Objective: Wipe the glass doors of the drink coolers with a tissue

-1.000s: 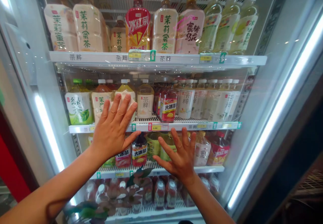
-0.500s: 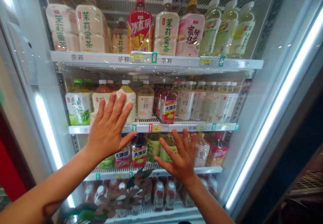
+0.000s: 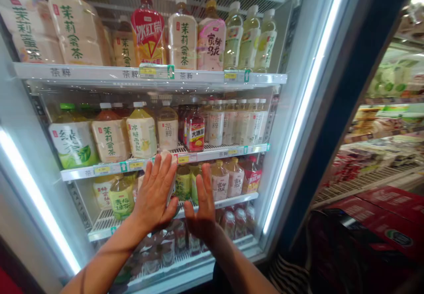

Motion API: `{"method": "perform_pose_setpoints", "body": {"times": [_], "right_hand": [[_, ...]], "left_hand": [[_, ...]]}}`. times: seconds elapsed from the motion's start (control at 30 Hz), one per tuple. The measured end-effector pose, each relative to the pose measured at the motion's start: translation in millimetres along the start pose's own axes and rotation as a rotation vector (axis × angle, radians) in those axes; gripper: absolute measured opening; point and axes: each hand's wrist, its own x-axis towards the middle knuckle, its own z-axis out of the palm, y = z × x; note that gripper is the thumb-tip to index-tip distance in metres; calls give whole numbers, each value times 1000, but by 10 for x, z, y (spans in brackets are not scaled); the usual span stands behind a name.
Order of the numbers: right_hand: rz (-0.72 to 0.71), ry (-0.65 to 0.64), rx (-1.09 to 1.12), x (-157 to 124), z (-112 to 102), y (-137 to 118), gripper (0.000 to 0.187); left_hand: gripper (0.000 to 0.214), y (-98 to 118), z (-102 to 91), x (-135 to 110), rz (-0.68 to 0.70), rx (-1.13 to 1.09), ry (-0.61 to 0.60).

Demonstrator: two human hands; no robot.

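Note:
My left hand (image 3: 155,192) lies flat with its fingers stretched out, pressing a white cloth (image 3: 165,154) to the cooler's glass door. Only bits of the cloth show past the fingertips and beside the fingers; the palm covers the rest. To its right, my right hand (image 3: 201,205) is raised with the thumb apart and the fingers straight, holding nothing; whether it touches the glass I cannot tell. Behind the glass, both hands partly cover the third shelf, where a green-labelled tea bottle (image 3: 121,199) stands at the left and pink-labelled bottles (image 3: 220,181) stand at the right.
Drink bottles fill the shelves, with a red iced tea bottle (image 3: 148,33) on the upper shelf (image 3: 106,74). A bright light strip (image 3: 304,104) runs along the right side. Past the dark door frame (image 3: 356,64) are a goods rack (image 3: 357,181) and red boxes (image 3: 394,210).
The view has swung right, bringing the goods rack and red boxes into sight. My left hand has moved down over the glass with the cloth, and my hands are closer together.

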Motion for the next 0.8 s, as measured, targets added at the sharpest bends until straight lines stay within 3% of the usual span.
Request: {"method": "perform_pose_setpoints", "body": {"times": [0.07,0.13,0.3,0.4,0.53,0.63,0.8], "right_hand": [[77,17,56,5,94,-167,68],[60,-29,60,46,199,-202,67],[-77,-135,3,167,351,-72,70],[-31,-1,-63,211,324,-155,74],[-37,149,150,263,223,-355,64],[-47,4,260,278,229,-380,62],[-65,-212,40,195,439,-246,75]], "left_hand": [[68,53,48,203,-23,-248,141],[68,98,97,245,-65,-421,213],[71,128,126,144,-111,-542,192],[71,136,91,154,-114,-530,195],[81,150,45,189,-163,-563,237],[93,147,31,191,-156,-607,241],[90,124,-11,171,-121,-555,264]]}}
